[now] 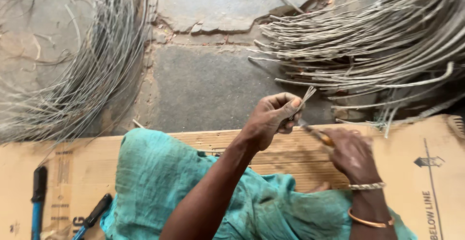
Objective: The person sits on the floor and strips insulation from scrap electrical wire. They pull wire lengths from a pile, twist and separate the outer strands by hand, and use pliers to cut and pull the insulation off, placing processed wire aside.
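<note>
Right now the left hand [271,119] pinches a short wire strand [306,97] upright, its frayed tip fanning out above the fingers. Her right hand [351,154] is closed round a small orange-handled tool [317,134] working at the strand's base. Seemingly she's stripping it; next wants a steady pull along the strand.

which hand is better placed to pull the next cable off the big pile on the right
Probably the right hand: it sits closest to the cable pile, though it holds a small tool. The left hand pinches a frayed wire end, so it is occupied.
</note>
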A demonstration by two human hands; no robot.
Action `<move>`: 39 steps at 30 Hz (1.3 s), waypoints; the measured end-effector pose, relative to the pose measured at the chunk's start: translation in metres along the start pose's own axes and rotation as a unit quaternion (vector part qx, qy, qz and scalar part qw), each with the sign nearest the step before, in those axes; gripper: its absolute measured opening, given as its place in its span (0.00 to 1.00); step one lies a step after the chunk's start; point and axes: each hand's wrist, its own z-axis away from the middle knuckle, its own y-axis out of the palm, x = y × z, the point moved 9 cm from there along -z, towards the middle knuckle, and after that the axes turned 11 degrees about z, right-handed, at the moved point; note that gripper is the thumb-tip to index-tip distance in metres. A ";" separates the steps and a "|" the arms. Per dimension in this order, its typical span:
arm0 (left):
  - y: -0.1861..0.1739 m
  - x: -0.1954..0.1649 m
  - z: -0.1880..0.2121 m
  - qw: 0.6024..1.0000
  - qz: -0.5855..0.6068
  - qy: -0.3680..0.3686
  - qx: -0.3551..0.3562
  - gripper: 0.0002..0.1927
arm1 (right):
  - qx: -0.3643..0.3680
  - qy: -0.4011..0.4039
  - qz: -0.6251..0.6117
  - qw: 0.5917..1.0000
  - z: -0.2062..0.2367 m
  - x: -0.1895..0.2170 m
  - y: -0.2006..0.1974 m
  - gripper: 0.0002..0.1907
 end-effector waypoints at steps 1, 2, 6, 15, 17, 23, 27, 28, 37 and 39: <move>0.000 0.004 0.000 1.000 -0.003 -0.004 0.001 0.11 | 0.000 -0.020 0.005 1.000 0.000 0.006 0.001 0.26; 0.003 0.009 0.001 1.000 -0.006 -0.006 0.016 0.11 | -0.002 -0.044 0.008 0.999 0.000 0.013 0.001 0.29; 0.012 0.027 0.003 0.999 0.013 -0.020 0.046 0.10 | -0.032 -0.011 -0.508 0.861 -0.003 0.017 -0.004 0.20; 0.029 0.003 0.012 0.956 -0.260 0.128 -0.044 0.11 | -0.128 -0.016 -0.562 0.817 -0.008 0.015 -0.006 0.05; 0.050 -0.014 0.027 0.879 -0.409 0.233 -0.069 0.12 | -0.164 -0.006 -0.517 0.840 -0.008 0.012 -0.009 0.04; 0.111 -0.030 0.066 0.698 -0.566 0.435 -0.057 0.06 | -0.186 0.016 -0.589 0.786 -0.005 0.006 -0.013 0.05; 0.125 -0.031 0.068 0.665 -0.585 0.460 -0.062 0.05 | -0.216 0.012 -0.585 0.782 0.000 0.002 -0.020 0.05; 0.126 -0.032 0.066 0.671 -0.578 0.459 -0.068 0.04 | -0.224 0.008 -0.585 0.780 0.001 0.001 -0.021 0.05; 0.116 -0.026 0.041 0.777 -0.524 0.338 -0.088 0.04 | -0.239 -0.021 -0.611 0.755 0.010 -0.007 -0.030 0.03; 0.120 -0.028 0.042 0.769 -0.528 0.352 -0.073 0.05 | -0.234 -0.023 -0.635 0.736 0.011 -0.007 -0.031 0.04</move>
